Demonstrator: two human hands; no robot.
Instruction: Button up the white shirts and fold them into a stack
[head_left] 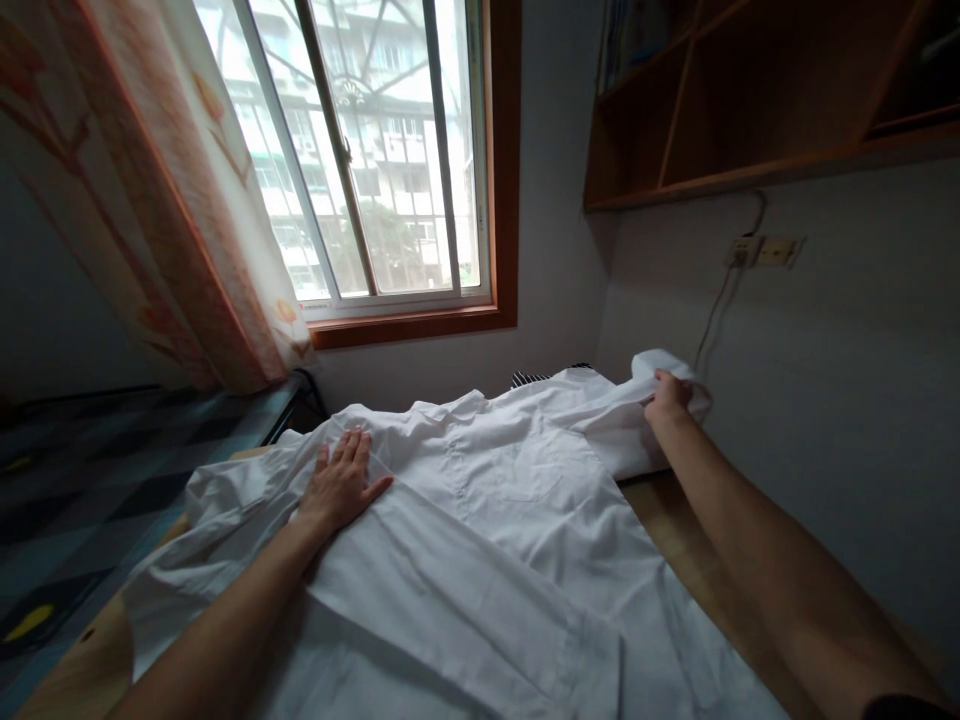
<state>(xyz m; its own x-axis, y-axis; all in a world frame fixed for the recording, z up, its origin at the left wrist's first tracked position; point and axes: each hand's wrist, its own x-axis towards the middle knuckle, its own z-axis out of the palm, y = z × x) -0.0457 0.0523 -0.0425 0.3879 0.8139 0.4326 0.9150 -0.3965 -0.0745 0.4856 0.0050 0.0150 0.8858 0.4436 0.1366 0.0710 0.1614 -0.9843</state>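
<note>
A white long-sleeved shirt lies spread over a wooden table, its collar end towards the window and a chest pocket showing. One sleeve is folded slantwise across the front, with its cuff near the bottom of the view. My left hand rests flat on the shirt near the left shoulder, fingers stretched out. At the far right, my right hand is closed on the other sleeve, lifting part of it above the table. Some of that sleeve's fabric hangs beyond my fingers and is slightly blurred.
The wooden table shows along the shirt's right side. To the left is a bed with a checked cover. A window with a flowered curtain is ahead. Wooden shelves and a socket with a cord are on the right wall.
</note>
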